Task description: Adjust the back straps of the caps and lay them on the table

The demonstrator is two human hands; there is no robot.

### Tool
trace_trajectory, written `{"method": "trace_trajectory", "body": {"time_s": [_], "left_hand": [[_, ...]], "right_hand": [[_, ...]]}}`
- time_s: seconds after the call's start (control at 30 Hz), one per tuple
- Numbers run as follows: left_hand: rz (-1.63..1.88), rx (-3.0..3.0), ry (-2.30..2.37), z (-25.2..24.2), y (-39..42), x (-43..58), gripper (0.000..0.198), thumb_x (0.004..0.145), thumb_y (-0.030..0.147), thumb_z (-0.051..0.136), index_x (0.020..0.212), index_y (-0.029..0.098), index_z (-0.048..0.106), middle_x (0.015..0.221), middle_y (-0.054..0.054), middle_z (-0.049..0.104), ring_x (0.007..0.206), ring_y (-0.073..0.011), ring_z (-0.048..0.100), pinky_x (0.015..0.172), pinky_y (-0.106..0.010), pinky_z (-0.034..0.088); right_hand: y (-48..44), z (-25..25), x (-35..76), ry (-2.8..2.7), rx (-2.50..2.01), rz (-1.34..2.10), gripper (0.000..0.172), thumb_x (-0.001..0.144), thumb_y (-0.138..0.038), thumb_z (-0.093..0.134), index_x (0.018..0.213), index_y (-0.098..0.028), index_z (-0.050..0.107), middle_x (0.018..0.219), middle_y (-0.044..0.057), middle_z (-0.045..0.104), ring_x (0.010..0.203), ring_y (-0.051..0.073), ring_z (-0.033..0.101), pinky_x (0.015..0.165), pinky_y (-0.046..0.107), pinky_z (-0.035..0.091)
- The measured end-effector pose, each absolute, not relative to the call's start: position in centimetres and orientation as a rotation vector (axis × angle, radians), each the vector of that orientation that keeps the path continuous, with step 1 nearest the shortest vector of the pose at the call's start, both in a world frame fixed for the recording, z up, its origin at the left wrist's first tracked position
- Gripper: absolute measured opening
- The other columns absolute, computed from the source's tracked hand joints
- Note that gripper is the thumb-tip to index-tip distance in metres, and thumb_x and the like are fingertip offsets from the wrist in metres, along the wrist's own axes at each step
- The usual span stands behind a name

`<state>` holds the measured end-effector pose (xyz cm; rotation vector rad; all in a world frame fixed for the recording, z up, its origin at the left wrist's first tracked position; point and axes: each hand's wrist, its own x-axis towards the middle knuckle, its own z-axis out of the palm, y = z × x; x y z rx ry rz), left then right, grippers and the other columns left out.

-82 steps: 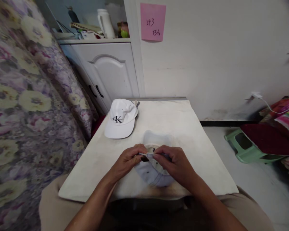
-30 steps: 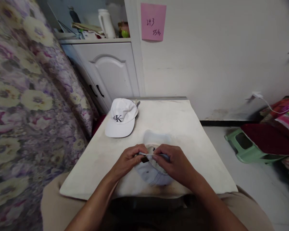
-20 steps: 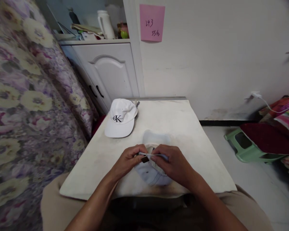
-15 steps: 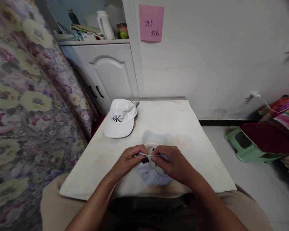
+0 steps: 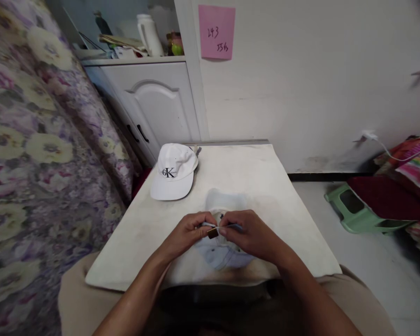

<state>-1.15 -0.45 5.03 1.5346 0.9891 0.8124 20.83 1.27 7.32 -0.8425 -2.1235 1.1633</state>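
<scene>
A light blue cap (image 5: 215, 255) lies upturned at the table's near side, its brim (image 5: 225, 199) pointing away from me and its pale inside partly showing. Closed over the left part of the cap's back strap is my left hand (image 5: 190, 229), thumb and fingers pinching it. My right hand (image 5: 247, 232) pinches the strap's other part, so the two hands almost meet above the cap. Between them a small brown-gold metal buckle (image 5: 213, 233) sits on the strap, close to my left thumb. How the strap runs through the buckle is too small to tell.
A white cap (image 5: 176, 168) with black letters rests at the table's back left. The pale-covered table (image 5: 258, 172) stands against a wall and a white cabinet (image 5: 157, 100). A floral curtain (image 5: 45, 177) hangs at left; a green stool (image 5: 360, 214) stands at right.
The buckle between my hands has tilted, so its flat face now catches more light. Both hands keep their pinch on the strap, and the view has shifted slightly.
</scene>
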Motion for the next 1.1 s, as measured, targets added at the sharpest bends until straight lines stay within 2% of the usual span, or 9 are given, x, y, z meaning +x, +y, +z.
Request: {"method": "trace_trajectory", "body": {"time_s": [0.47, 0.93, 1.1], "left_hand": [[0.765, 1.49, 1.008, 5.8, -0.4, -0.5, 0.02, 0.087, 0.035, 0.064, 0.082, 0.015, 0.066, 0.073, 0.001, 0.057, 0.069, -0.0139, 0.047, 0.065, -0.024, 0.036], [0.688, 1.667, 1.074, 6.0, -0.4, -0.5, 0.021, 0.094, 0.034, 0.056, 0.092, 0.017, 0.068, 0.084, -0.002, 0.063, 0.08, -0.017, 0.054, 0.074, -0.026, 0.041], [0.73, 1.616, 1.1, 6.1, -0.5, -0.1, 0.022, 0.094, 0.035, 0.055, 0.087, 0.016, 0.065, 0.08, 0.0, 0.06, 0.075, -0.0153, 0.05, 0.068, -0.024, 0.039]], "right_hand": [[2.1, 6.8, 21.2, -2.086, -0.781, 1.326, 0.014, 0.09, -0.023, 0.057, 0.08, -0.018, 0.066, 0.069, -0.003, 0.06, 0.064, 0.011, 0.051, 0.06, 0.023, 0.037], [2.5, 6.6, 21.4, -2.058, -0.843, 1.415, 0.015, 0.088, -0.023, 0.058, 0.074, -0.018, 0.062, 0.065, -0.003, 0.059, 0.059, 0.011, 0.049, 0.055, 0.023, 0.036], [2.8, 6.2, 21.4, -2.042, -0.832, 1.437, 0.017, 0.09, -0.024, 0.056, 0.075, -0.018, 0.061, 0.065, -0.003, 0.059, 0.059, 0.011, 0.049, 0.057, 0.023, 0.037]]}}
